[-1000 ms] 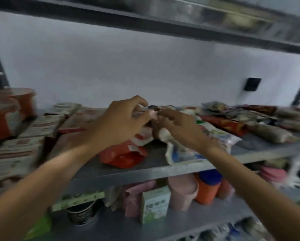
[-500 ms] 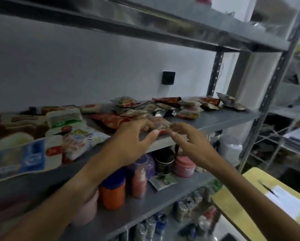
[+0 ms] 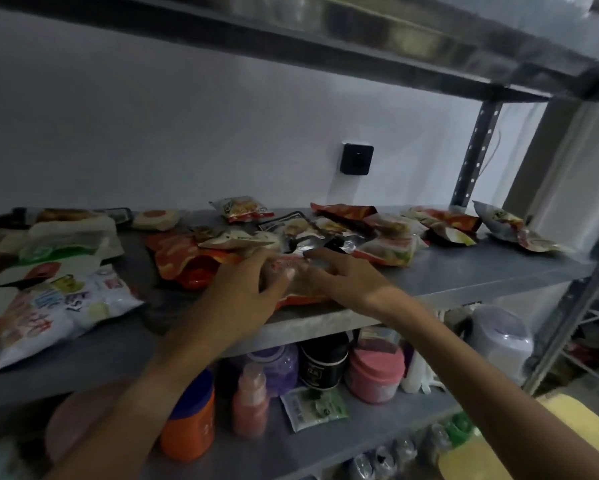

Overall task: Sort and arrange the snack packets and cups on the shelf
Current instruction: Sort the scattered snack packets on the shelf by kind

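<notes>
Here, in the head view, both hands meet over a small red-and-white packet lying near the front edge of the grey metal shelf. The left hand rests on the packet's left end, thumb reaching across its top; the right hand lies on its right end with fingers spread and lightly bent — whether either truly pinches it, blur hides. Just beyond the fingertips sits a jumble of snack packets, red, silver and white, running off to the right of the right hand. Left of the left hand lie a red pouch and large white bags. Below the wrists, a lower shelf carries an orange jar, a pink tub and a black cup. Behind everything stands a pale wall bearing a small black box — another metal shelf overhead.
</notes>
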